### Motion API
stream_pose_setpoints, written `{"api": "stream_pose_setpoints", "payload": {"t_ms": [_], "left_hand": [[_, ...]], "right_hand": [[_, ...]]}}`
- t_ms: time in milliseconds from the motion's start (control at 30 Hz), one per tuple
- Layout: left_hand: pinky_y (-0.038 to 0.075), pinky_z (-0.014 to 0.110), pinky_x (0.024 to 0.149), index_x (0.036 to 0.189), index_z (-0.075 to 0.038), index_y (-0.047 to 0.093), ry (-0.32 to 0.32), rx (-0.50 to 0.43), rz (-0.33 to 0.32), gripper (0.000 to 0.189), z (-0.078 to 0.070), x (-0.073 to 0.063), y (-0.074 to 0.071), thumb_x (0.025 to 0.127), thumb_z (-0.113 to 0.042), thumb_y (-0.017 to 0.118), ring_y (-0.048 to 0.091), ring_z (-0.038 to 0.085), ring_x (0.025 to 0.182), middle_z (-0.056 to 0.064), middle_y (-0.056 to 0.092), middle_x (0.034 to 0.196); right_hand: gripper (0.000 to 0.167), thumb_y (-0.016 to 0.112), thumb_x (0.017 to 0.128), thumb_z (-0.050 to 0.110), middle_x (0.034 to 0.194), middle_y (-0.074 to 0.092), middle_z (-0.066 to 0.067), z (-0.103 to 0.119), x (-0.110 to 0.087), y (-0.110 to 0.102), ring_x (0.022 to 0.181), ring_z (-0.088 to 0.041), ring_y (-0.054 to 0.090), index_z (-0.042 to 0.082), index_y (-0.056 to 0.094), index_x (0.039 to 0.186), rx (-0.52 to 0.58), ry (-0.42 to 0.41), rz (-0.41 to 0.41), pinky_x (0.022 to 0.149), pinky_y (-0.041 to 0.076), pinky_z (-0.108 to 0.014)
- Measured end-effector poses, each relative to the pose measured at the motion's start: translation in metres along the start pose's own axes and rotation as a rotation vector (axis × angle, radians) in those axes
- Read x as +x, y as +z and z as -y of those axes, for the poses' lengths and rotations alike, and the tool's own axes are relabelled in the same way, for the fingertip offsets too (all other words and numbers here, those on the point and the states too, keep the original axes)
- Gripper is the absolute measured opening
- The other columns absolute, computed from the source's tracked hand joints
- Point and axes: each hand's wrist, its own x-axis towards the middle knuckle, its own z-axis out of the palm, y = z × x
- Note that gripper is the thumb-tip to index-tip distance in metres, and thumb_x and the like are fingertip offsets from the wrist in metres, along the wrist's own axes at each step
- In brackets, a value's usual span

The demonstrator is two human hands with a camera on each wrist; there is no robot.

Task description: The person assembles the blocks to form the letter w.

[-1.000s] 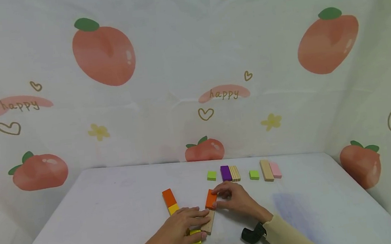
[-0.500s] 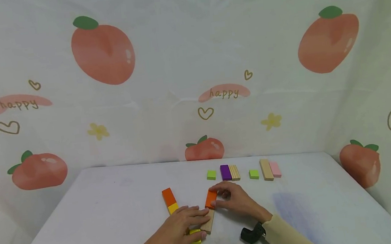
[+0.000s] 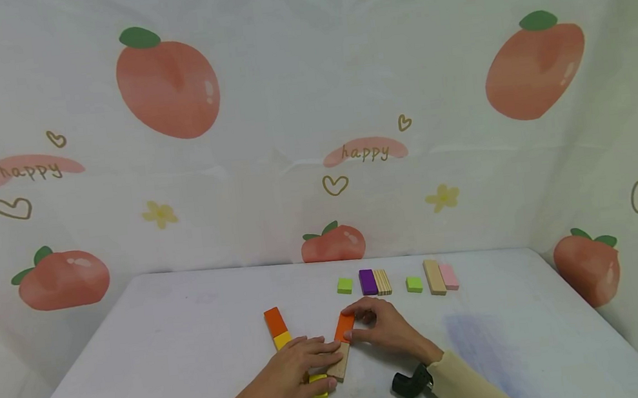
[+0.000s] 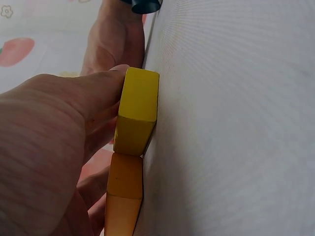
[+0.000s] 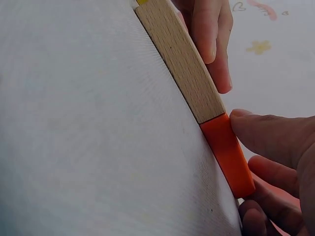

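My right hand [image 3: 381, 325] pinches an orange block [image 3: 344, 327] lying flat, thumb at its near end and fingers round its far end. That block meets the end of a plain wooden block [image 5: 179, 59], forming a slanted line. My left hand [image 3: 293, 373] lies over the middle of the pieces with fairly straight fingers, their tips on the wooden block. Its thumb rests on a yellow block [image 4: 139, 96]. An orange-yellow block [image 4: 124, 177] touches the yellow one in the left wrist view. Beyond the left hand, an orange-red block [image 3: 276, 321] joins another yellow block [image 3: 282, 340]; the part under the palm is hidden.
Along the back of the white table [image 3: 165, 345] lie a green block [image 3: 345, 286], a purple block [image 3: 368, 282] beside a striped block [image 3: 383, 282], another green block [image 3: 414, 284], and a long wooden block [image 3: 435, 277] beside a pink block [image 3: 449, 277]. A printed curtain [image 3: 257, 166] hangs behind.
The orange block under my right fingers has turned slightly and sits more in line with the wooden block. The left hand has stayed in place.
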Motion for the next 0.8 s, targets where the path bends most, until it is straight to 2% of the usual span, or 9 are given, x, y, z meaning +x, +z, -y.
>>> {"api": "stream_pose_setpoints", "payload": {"t_ms": [233, 400, 700, 800], "left_hand": [[0.034, 0.054, 0.114, 0.139, -0.020, 0.065, 0.000, -0.001, -0.001, 0.048, -0.0006, -0.0004, -0.0001, 0.099, -0.047, 0.061, 0.050, 0.022, 0.137, -0.012, 0.055, 0.147], [0.034, 0.053, 0.114, 0.140, -0.020, 0.064, 0.014, 0.016, -0.005, 0.048, -0.0003, -0.0006, -0.0001, 0.100, -0.048, 0.060, 0.049, 0.022, 0.137, -0.011, 0.055, 0.147], [0.035, 0.053, 0.114, 0.139, -0.020, 0.065, 0.020, 0.020, 0.006, 0.048, -0.0008, 0.0018, -0.0021, 0.103, -0.050, 0.053, 0.048, 0.021, 0.138, -0.010, 0.055, 0.146], [0.036, 0.053, 0.113, 0.138, -0.022, 0.066, 0.026, 0.020, -0.003, 0.047, -0.0008, 0.0028, -0.0022, 0.103, -0.051, 0.052, 0.048, 0.020, 0.137, -0.009, 0.056, 0.145]], "right_hand": [[0.034, 0.081, 0.088, 0.026, 0.112, 0.068, 0.003, 0.0003, -0.0010, 0.0011, 0.097, -0.017, 0.059, 0.013, 0.073, 0.119, -0.009, -0.014, -0.014, 0.087, 0.050, -0.028], [0.030, 0.078, 0.091, 0.026, 0.112, 0.069, 0.003, -0.0002, -0.0003, 0.0010, 0.097, -0.017, 0.061, 0.013, 0.073, 0.118, 0.010, 0.026, -0.029, 0.086, 0.051, -0.027], [0.025, 0.073, 0.095, 0.012, 0.107, 0.072, -0.009, -0.0022, 0.0018, -0.0009, 0.084, -0.018, 0.061, 0.000, 0.071, 0.116, 0.154, 0.056, -0.124, 0.075, 0.052, -0.021], [0.023, 0.071, 0.095, 0.007, 0.107, 0.072, -0.012, -0.0029, 0.0016, -0.0010, 0.085, -0.020, 0.061, -0.002, 0.070, 0.116, 0.187, 0.067, -0.154, 0.073, 0.052, -0.020]]}}
